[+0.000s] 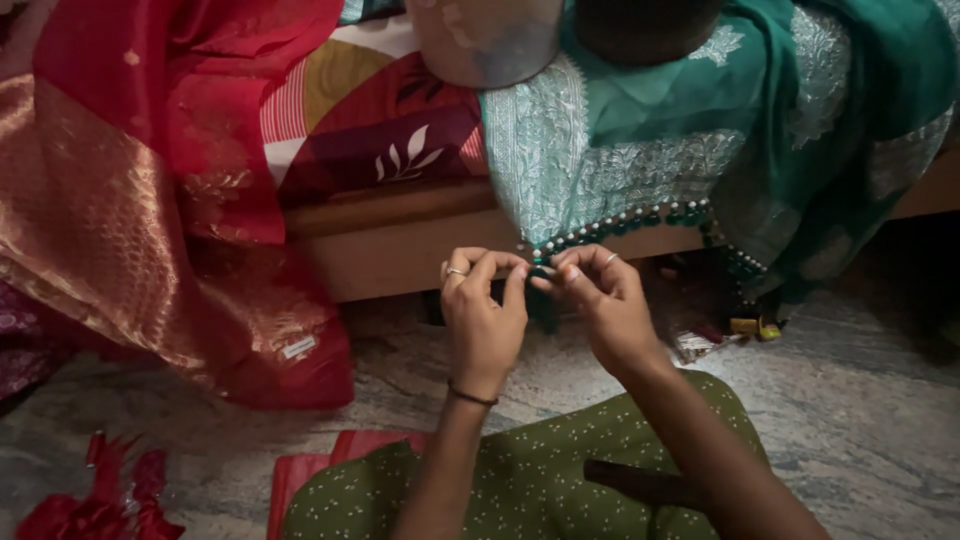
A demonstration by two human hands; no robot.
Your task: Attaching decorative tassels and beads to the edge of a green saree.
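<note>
Packages first: a small white rectangular label point(298, 347) sits on the lower fold of the red and gold woven silk cloth point(130, 200) that spills from the bed to the floor at the left, and a few small yellow and green wrappers point(752, 327) lie on the floor under the hanging green cloth at the right. From my remote view, my left hand point(483, 320) and right hand point(605, 305) meet at the beaded tassel edge point(620, 226) of the teal green cloth with silvery brocade border point(640, 150), which drapes over the wooden bed frame point(400, 250). Both sets of fingers are narrow, pinched on a dark green tassel point(541, 272) of that edge, thumbs and forefingers touching. Rings show on both hands, and a thin dark band circles the left wrist. Behind, a patterned bedsheet of red, maroon and white point(380, 130) covers the bed. Red shiny scraps point(100, 500) lie on the grey marbled stone floor point(860, 400) near my knee, which is clad in olive dotted fabric point(530, 480).
</note>
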